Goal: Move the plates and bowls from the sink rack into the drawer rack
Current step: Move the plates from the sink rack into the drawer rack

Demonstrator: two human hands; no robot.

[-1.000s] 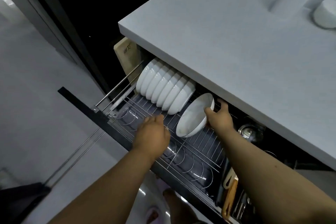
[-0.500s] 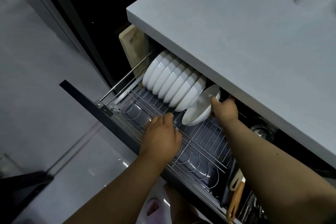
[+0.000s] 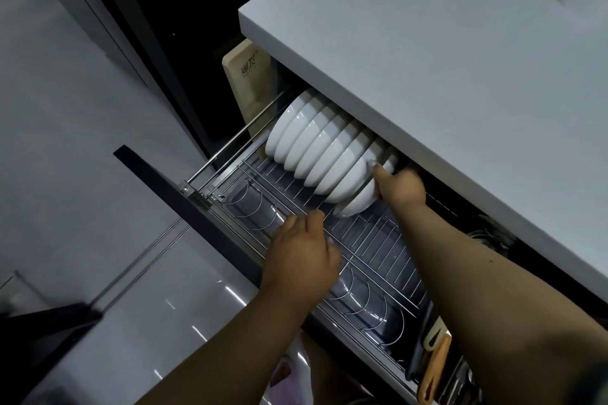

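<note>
Head view, drawer rack [image 3: 371, 250] holding white bowls [image 3: 316, 148]

- One view only is given, taken from a camera worn on the head, so no part of the scene is shared with a second view.
- The scene is looked down upon steeply from above the countertop [image 3: 444, 69], and the view is tilted.
- The pulled-out drawer rack [image 3: 371, 250] is framed near the centre, close below the lens.
- Both forearms are seen entering from the bottom edge, the left hand [image 3: 301, 260] and right hand [image 3: 403, 189] held near.
- The floor [image 3: 65, 158] fills the left side, farther off.
</note>
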